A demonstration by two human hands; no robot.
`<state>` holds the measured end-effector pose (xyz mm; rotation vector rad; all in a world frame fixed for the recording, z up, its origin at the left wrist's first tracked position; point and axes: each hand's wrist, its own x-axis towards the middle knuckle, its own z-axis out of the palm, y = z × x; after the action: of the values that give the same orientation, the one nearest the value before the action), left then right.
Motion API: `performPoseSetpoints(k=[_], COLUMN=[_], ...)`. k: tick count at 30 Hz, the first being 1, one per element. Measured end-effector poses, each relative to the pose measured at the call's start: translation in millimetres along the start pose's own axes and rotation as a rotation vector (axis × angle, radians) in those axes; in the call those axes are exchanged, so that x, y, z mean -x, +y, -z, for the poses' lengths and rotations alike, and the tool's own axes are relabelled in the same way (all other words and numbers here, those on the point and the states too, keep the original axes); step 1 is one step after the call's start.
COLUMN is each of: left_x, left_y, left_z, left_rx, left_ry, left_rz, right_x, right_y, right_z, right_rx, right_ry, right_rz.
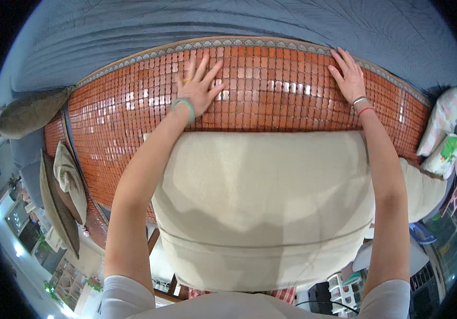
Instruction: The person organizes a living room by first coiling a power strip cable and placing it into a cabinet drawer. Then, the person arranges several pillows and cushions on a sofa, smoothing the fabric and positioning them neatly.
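Note:
Both my arms reach forward over a beige cushion (265,186) onto a reddish-brown tiled seat mat (271,90) with a patterned border along its far edge. My left hand (199,85), a green bangle on its wrist, lies flat on the mat left of the middle with fingers spread. Farther right, my right hand (349,77) rests near the mat's far border, fingers stretched out and slightly apart. A bracelet and a red cord circle that wrist. Neither hand holds anything.
Behind the mat rises the blue-grey sofa back (212,21). An olive pillow (31,112) and a beige cushion (69,178) are at the left. Patterned pillows (442,119) lie at the right end. Beyond the near edge stands a white rack (341,292).

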<state>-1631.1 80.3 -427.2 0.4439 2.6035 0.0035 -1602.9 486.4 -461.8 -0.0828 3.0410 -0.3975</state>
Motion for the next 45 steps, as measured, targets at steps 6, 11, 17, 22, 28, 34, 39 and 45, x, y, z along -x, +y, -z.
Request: performPoseSetpoints(k=[6, 11, 17, 22, 28, 34, 39, 45], left_x=[24.6, 144.2, 273.2, 321.5, 290.5, 242.3, 201.2, 216.4], left_y=[-51.8, -13.3, -43.8, -80.3, -71.5, -68.2, 110.0, 287.4], left_z=[30.4, 35.9, -29.2, -63.1, 46.7, 64.8, 25.1, 19.8], left_rx=[0.664, 0.948, 1.516, 1.971, 1.767, 1.043, 0.442, 0.225], left_ry=[-0.212, 0.069, 0.37, 0.071, 0.243, 0.236, 0.455, 0.353], left_rz=[0.029, 0.08, 0.956, 0.668, 0.846, 0.779, 0.142, -0.23], right_x=[111.4, 293.6, 411.8, 354.2, 322.5, 331.3, 330.2, 437.5], right_y=[-65.5, -34.8, -4.1, -3.9, -55.4, -76.5, -59.9, 73.0], right_z=[110.1, 141.2, 112.9, 112.9, 130.4, 59.8, 102.4, 89.7], right_rx=[-0.242, -0.288, -0.551, -0.569, -0.606, -0.749, -0.924, -1.532], right_ry=[-0.033, 0.138, -0.081, -0.001, -0.149, -0.329, -0.443, -0.019], right_rz=[-0.103, -0.467, -0.921, -0.82, -0.835, -0.875, -0.743, -1.275])
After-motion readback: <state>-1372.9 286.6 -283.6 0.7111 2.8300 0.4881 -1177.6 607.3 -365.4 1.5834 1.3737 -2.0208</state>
